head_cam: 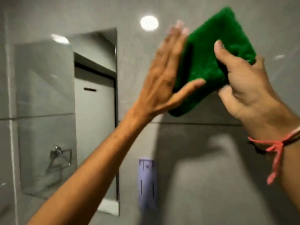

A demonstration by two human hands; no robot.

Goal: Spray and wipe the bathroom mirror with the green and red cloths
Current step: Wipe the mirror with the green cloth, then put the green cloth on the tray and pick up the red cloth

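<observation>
A folded green cloth (209, 59) is held up in front of the grey wall at upper right. My right hand (246, 88) grips its right edge, thumb on the front and fingers behind. My left hand (164, 78) lies flat against the cloth's left side, fingers straight and together, thumb pressed across its lower part. The bathroom mirror (68, 111) hangs on the wall to the left, apart from both hands. It reflects a door and a towel ring. No red cloth or spray bottle is in view.
A pale purple wall-mounted object (146, 182) sits right of the mirror's lower edge. A round light spot (149, 23) glares on the wall at the top. A red string bracelet (276, 148) circles my right wrist.
</observation>
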